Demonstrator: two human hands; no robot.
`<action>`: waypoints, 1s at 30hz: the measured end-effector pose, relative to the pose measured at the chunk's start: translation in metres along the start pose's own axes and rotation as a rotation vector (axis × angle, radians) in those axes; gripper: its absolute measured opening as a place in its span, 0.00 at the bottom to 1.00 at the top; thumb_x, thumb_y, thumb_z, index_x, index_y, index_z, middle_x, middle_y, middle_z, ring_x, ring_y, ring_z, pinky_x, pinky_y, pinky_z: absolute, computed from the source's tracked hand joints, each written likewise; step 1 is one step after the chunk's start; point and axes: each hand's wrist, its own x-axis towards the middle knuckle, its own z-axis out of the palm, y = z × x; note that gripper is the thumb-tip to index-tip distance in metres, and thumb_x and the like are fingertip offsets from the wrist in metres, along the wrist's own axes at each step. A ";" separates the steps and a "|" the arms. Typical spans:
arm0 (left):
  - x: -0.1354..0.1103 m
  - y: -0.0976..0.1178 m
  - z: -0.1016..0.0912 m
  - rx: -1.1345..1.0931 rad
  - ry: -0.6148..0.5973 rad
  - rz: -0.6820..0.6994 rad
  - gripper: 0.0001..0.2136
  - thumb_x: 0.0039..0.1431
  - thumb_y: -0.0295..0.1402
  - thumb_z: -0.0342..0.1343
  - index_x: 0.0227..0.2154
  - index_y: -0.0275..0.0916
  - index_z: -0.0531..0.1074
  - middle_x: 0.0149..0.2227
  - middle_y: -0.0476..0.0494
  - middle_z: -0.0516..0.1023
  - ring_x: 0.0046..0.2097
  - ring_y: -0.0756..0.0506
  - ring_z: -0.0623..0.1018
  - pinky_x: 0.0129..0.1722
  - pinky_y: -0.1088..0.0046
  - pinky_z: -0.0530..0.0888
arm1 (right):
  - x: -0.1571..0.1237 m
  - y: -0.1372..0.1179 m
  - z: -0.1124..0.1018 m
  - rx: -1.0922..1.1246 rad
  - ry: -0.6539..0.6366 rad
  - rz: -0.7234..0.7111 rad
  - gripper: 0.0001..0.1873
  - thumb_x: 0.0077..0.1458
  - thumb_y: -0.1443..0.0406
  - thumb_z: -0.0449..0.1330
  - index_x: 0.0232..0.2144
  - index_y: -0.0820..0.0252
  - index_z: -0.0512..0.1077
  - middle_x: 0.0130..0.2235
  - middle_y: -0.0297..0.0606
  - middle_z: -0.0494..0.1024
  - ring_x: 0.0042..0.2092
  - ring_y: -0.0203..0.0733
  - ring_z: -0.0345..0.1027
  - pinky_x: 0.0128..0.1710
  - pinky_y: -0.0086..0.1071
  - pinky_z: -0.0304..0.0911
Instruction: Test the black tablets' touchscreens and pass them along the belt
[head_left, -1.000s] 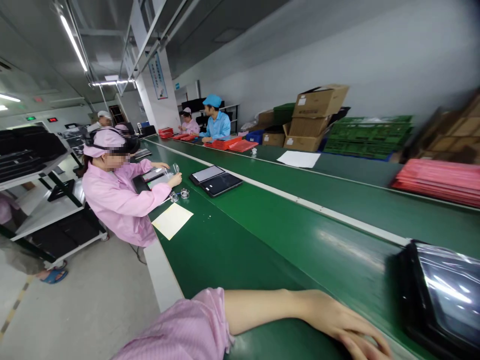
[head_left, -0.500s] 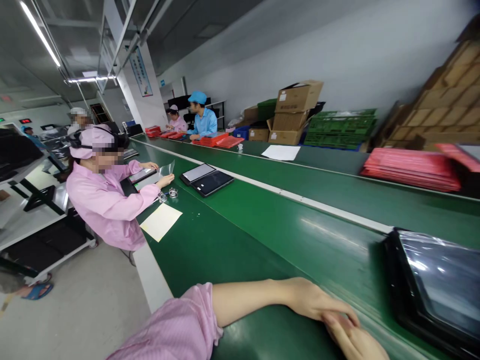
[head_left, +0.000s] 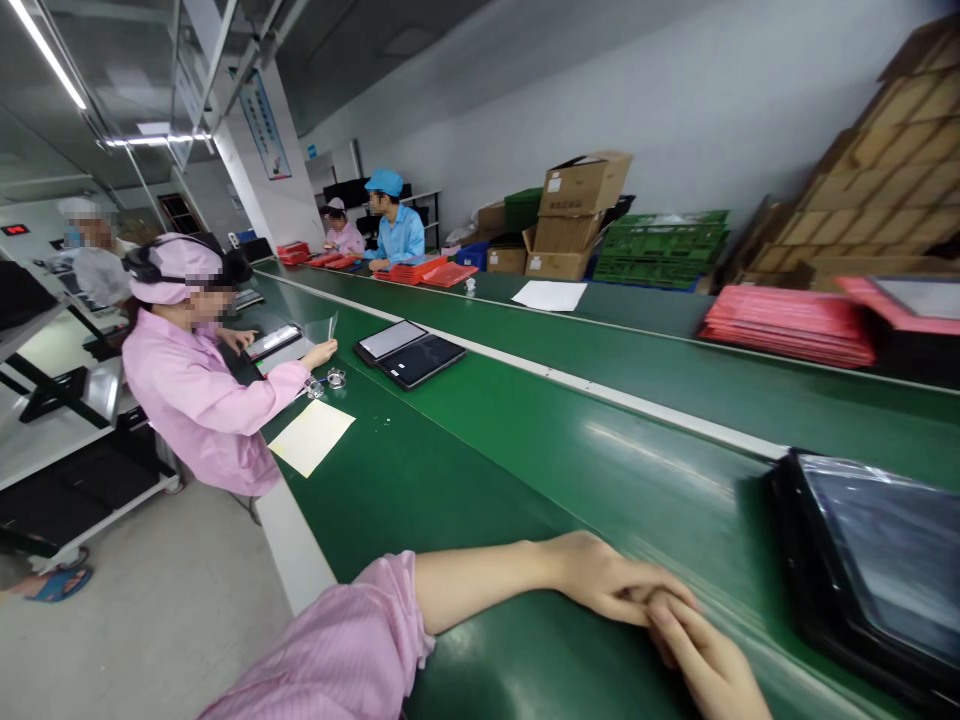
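My left hand [head_left: 592,580] reaches in from the left over the green work surface, palm down, its fingers bent and pressed against my right hand. My right hand [head_left: 701,645] comes up from the bottom edge, fingers together and tucked against the left fingers. The two hands are clasped, with no object showing between them; some fingertips are hidden. To their right lies a stack of black trays [head_left: 810,580], topped by a shiny, dark, film-covered panel [head_left: 892,550]. The hands are apart from that stack.
A co-worker in pink [head_left: 199,370] sits at left, holding a clear film [head_left: 321,330]. Near that person are a cream sheet [head_left: 313,438] and an open black case [head_left: 409,352]. Red packets [head_left: 784,325] are piled beyond a white rail [head_left: 555,375]. Cartons [head_left: 566,235] stand behind.
The view has turned slightly, so the surroundings sit a little further left. My hands stay clasped, with the fingers shifting a little against each other. The co-worker's head has turned further towards the table.
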 end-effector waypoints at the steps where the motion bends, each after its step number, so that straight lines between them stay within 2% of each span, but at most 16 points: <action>1: 0.000 0.000 0.001 -0.014 -0.001 0.001 0.23 0.61 0.37 0.58 0.59 0.47 0.66 0.41 0.51 0.81 0.44 0.46 0.81 0.43 0.78 0.72 | 0.000 -0.002 0.000 -0.004 0.014 -0.003 0.36 0.53 0.34 0.48 0.15 0.57 0.66 0.16 0.36 0.67 0.19 0.40 0.63 0.20 0.30 0.60; 4: 0.002 -0.003 0.000 -0.133 -0.070 0.015 0.23 0.61 0.37 0.58 0.59 0.46 0.66 0.42 0.50 0.81 0.43 0.46 0.81 0.46 0.74 0.73 | -0.002 -0.009 -0.002 -0.025 0.029 -0.022 0.36 0.55 0.36 0.48 0.16 0.58 0.69 0.15 0.35 0.67 0.19 0.39 0.63 0.19 0.29 0.60; 8: 0.005 -0.009 -0.007 -0.545 -0.328 0.004 0.25 0.65 0.36 0.53 0.64 0.37 0.60 0.30 0.50 0.78 0.34 0.46 0.81 0.43 0.70 0.76 | -0.003 -0.018 -0.003 -0.064 -0.021 -0.063 0.33 0.56 0.39 0.50 0.17 0.57 0.72 0.16 0.35 0.70 0.20 0.39 0.64 0.22 0.29 0.62; 12: 0.006 -0.017 -0.024 -0.770 -0.461 0.015 0.32 0.60 0.41 0.60 0.64 0.36 0.59 0.31 0.48 0.78 0.35 0.44 0.82 0.45 0.65 0.76 | -0.001 -0.025 0.006 -0.112 -0.025 -0.048 0.32 0.58 0.41 0.48 0.19 0.57 0.74 0.19 0.36 0.75 0.22 0.41 0.69 0.26 0.30 0.64; 15: 0.006 -0.027 -0.037 -0.816 -0.528 -0.025 0.38 0.53 0.46 0.66 0.63 0.35 0.60 0.33 0.47 0.78 0.36 0.42 0.82 0.45 0.61 0.76 | 0.006 -0.029 0.016 -0.150 -0.002 -0.035 0.34 0.59 0.41 0.45 0.21 0.56 0.75 0.20 0.37 0.76 0.23 0.43 0.70 0.26 0.32 0.64; 19: 0.005 -0.038 -0.043 -0.837 -0.553 -0.085 0.42 0.45 0.46 0.71 0.61 0.35 0.63 0.32 0.48 0.78 0.35 0.42 0.82 0.43 0.61 0.77 | 0.013 -0.031 0.025 -0.184 -0.007 -0.022 0.32 0.60 0.43 0.44 0.27 0.56 0.79 0.22 0.37 0.78 0.24 0.45 0.72 0.28 0.33 0.65; 24: 0.003 -0.044 -0.044 -0.873 -0.583 -0.059 0.42 0.45 0.46 0.72 0.61 0.34 0.63 0.31 0.48 0.79 0.37 0.41 0.82 0.41 0.65 0.77 | 0.015 -0.028 0.029 -0.193 -0.011 -0.017 0.31 0.61 0.45 0.45 0.35 0.56 0.81 0.22 0.37 0.79 0.25 0.46 0.74 0.28 0.33 0.65; 30: 0.004 -0.047 -0.047 -0.888 -0.660 -0.084 0.46 0.46 0.49 0.70 0.64 0.35 0.59 0.32 0.47 0.78 0.38 0.39 0.83 0.42 0.63 0.77 | 0.014 -0.032 0.030 -0.189 -0.024 -0.066 0.31 0.63 0.45 0.44 0.31 0.55 0.80 0.23 0.37 0.80 0.25 0.44 0.73 0.29 0.33 0.64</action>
